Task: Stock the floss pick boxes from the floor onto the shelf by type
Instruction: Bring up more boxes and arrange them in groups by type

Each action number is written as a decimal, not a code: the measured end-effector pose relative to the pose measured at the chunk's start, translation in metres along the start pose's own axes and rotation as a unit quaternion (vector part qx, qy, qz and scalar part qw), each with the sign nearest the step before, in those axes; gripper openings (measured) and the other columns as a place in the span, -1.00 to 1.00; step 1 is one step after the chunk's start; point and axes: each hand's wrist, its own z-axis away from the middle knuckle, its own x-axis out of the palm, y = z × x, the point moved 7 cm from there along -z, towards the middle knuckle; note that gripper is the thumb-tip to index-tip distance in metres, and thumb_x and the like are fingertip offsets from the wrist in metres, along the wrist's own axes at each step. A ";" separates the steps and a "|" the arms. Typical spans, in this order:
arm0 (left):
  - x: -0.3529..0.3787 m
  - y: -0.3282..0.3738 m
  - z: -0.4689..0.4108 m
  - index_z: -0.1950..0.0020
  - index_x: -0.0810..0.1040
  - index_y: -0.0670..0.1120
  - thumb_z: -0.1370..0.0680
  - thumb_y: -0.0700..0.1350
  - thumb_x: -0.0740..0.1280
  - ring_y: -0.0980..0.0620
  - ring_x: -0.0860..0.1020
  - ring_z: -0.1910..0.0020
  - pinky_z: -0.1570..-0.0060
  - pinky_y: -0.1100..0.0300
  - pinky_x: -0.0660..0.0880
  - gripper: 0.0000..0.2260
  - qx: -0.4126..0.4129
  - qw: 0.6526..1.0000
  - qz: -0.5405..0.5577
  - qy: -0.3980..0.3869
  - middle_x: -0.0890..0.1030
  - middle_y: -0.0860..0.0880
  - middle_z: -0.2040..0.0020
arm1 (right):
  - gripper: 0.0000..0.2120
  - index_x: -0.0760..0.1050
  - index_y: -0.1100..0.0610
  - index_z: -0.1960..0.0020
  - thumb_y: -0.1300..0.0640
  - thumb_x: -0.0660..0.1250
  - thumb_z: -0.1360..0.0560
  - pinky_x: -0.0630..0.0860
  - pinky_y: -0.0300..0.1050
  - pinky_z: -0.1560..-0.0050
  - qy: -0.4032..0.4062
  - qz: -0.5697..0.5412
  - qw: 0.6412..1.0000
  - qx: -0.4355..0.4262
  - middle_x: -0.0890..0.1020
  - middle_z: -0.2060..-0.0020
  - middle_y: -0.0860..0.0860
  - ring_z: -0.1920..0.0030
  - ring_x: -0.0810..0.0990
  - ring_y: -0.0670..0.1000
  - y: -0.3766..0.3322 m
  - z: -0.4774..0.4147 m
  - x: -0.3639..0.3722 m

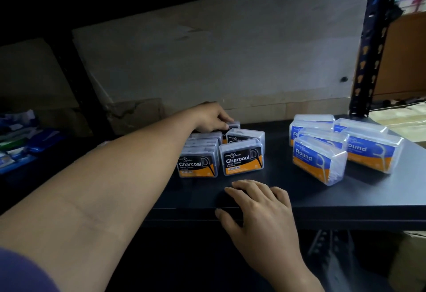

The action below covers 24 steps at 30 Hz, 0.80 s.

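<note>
Several black-and-orange Charcoal floss boxes (241,159) stand in rows on the dark shelf (345,196), left of centre. My left hand (211,116) reaches over them to the back row, fingers closed on a Charcoal box (233,125) there. Several blue-and-orange Round floss boxes (319,159) sit in a group on the right side of the shelf, some tilted. My right hand (258,201) rests flat on the shelf's front edge, fingers spread, holding nothing.
Large cardboard boxes (230,61) line the back of the shelf. A black perforated upright (373,45) stands at the right rear corner. Blue and green packets (18,144) lie on a neighbouring shelf at the left. A gap separates the two box groups.
</note>
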 end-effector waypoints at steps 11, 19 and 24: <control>0.004 0.029 -0.005 -0.39 0.53 0.03 -0.64 -0.04 0.30 0.06 0.48 -0.34 -0.36 0.14 0.34 -0.69 0.056 0.998 0.022 -0.002 0.53 0.04 -0.38 | -0.64 0.65 -0.09 -0.09 -0.26 0.32 -0.43 0.35 -0.03 -0.15 -0.004 -0.002 1.000 -0.003 0.64 -0.10 -0.17 -0.18 0.58 -0.07 0.000 0.000 0.000; -0.010 0.039 0.022 -0.34 0.57 0.05 -0.60 -0.03 0.35 0.14 0.53 -0.23 -0.29 0.12 0.41 -0.69 0.107 0.990 0.084 0.035 0.61 0.07 -0.27 | -0.63 0.64 -0.11 -0.09 -0.27 0.24 -0.45 0.27 -0.09 -0.20 -0.027 -0.006 1.000 0.011 0.64 -0.09 -0.18 -0.17 0.58 -0.09 0.002 -0.001 -0.002; -0.005 0.048 0.042 -0.03 0.71 0.04 -0.42 0.09 0.53 0.22 0.61 0.12 0.08 0.20 0.52 -0.76 0.129 0.990 0.050 0.009 0.69 0.13 0.11 | -0.58 0.65 -0.12 -0.06 -0.34 0.21 -0.44 0.23 -0.05 -0.24 -0.027 0.007 0.998 0.057 0.63 -0.08 -0.20 -0.18 0.55 -0.11 0.016 0.002 -0.012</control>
